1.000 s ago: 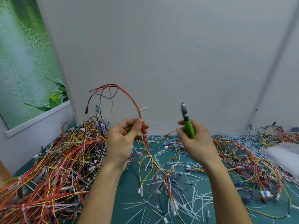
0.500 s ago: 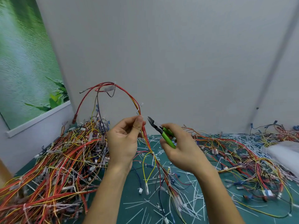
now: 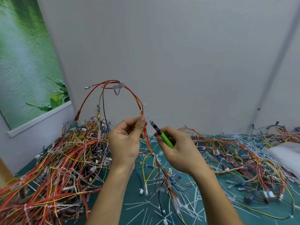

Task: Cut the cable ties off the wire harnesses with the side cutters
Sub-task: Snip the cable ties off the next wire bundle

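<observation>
My left hand (image 3: 125, 142) pinches a red, orange and yellow wire harness (image 3: 132, 95) between thumb and fingers, lifted above the table. The harness arches up and to the left, with a white cable tie (image 3: 143, 108) just above my thumb. My right hand (image 3: 178, 153) grips the green-handled side cutters (image 3: 162, 135). Their dark jaws point up and left, close to the harness beside my left thumb. Whether the jaws touch a tie is blurred.
A big heap of tied harnesses (image 3: 53, 168) fills the left of the green mat (image 3: 142, 211). More harnesses (image 3: 240, 159) spread on the right. Cut white ties (image 3: 186, 200) litter the mat. A white bag (image 3: 287, 155) lies far right. Grey walls stand close behind.
My right hand swung the cutters from upright down and leftward, bringing the jaws near the harness by my left thumb. The harness arch shifted slightly.
</observation>
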The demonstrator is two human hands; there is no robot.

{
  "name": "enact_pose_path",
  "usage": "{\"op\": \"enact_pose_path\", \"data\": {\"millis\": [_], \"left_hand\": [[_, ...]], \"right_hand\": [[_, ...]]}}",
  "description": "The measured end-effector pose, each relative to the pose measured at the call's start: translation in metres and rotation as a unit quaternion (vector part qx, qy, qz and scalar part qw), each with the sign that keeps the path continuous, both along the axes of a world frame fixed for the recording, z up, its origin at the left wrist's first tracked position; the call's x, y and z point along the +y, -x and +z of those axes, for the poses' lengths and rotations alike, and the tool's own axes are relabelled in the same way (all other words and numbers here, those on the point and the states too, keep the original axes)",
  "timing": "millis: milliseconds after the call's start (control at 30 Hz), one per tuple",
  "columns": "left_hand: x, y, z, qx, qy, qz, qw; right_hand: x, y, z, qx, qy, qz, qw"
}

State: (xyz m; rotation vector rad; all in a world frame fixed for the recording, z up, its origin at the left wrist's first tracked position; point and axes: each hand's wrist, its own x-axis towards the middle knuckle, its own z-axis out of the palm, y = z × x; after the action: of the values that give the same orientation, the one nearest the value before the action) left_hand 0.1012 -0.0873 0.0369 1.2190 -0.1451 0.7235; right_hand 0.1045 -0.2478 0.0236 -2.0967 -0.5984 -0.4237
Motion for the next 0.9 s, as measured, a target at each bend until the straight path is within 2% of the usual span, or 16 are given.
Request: {"op": "enact_pose_path", "data": {"millis": [900], "left_hand": [[0.0024, -0.0017, -0.0021, -0.011, 0.002, -0.001, 1.0]], "right_hand": [[0.0061, 0.0024, 0.0004, 0.014, -0.019, -0.016, 1.0]]}}
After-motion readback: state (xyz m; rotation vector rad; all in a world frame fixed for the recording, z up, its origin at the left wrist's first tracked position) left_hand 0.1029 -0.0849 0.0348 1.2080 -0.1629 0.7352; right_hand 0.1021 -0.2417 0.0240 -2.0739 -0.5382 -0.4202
